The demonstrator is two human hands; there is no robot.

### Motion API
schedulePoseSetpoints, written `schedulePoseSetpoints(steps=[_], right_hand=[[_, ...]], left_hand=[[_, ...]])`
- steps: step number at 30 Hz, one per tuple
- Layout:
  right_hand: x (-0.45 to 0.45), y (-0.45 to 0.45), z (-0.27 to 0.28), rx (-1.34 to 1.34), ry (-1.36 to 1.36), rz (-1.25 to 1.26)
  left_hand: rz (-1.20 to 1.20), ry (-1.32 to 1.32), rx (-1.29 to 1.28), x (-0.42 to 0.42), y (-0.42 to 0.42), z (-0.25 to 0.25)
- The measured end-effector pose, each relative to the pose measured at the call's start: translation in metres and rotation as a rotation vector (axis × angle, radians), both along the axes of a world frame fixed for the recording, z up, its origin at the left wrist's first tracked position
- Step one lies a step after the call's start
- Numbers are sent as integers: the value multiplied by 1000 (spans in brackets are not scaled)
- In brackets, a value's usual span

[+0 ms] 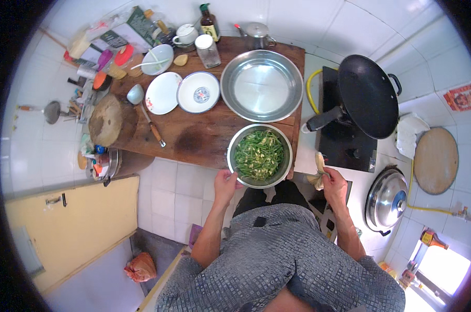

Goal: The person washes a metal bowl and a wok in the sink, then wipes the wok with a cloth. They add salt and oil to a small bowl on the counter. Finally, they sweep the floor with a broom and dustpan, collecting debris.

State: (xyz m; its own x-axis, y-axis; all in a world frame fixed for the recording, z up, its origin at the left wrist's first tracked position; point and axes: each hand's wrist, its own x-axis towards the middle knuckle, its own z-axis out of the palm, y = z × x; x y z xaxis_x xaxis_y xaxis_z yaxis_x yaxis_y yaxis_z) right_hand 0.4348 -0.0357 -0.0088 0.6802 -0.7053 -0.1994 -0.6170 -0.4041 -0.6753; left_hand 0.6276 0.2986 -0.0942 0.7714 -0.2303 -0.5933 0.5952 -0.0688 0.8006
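Note:
A metal bowl (231,156) holds cut green vegetable stems with pale pieces among them, near the front right corner of the wooden table (161,142). My left hand (225,186) grips the bowl's rim at its front left. Pinched in my right hand (334,187) is a crumpled beige cloth (318,181), over the edge of the white counter, right of the bowl. Behind the bowl stands a wide stainless steel basin (263,87). Two plates, a white one with floral marks (162,93) and a blue-rimmed one (198,93), lie to the basin's left.
A black wok (368,97) rests on the stove (348,152); a domed steel lid (387,201) lies nearer. A knife (153,128) lies beside a round wooden chopping block (110,119). Bottles, jars and a kettle (256,35) line the back.

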Motion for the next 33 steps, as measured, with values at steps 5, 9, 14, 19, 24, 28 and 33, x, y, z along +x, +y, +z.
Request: schedulePoseSetpoints(steps=[5,9,14,19,24,28,33], right_hand=[[21,10,19,-81,-73,94],[33,19,20,-55,-80,175],[47,31,1,69,-124,147],[69,42,9,60,-80,177],[89,44,-2,-19,-67,211],[106,52,6,-19,-115,192],[111,46,-17,-39,-231,257]], left_hand=[[-64,-72,66,20,26,-10],[-23,-88,47,37,38,-6],[-23,-151,79,53,54,-5],[-35,-156,164,68,69,-10],[-56,-118,142,77,81,-7],[18,-98,110,70,85,-2],[80,-109,131,53,93,1]])
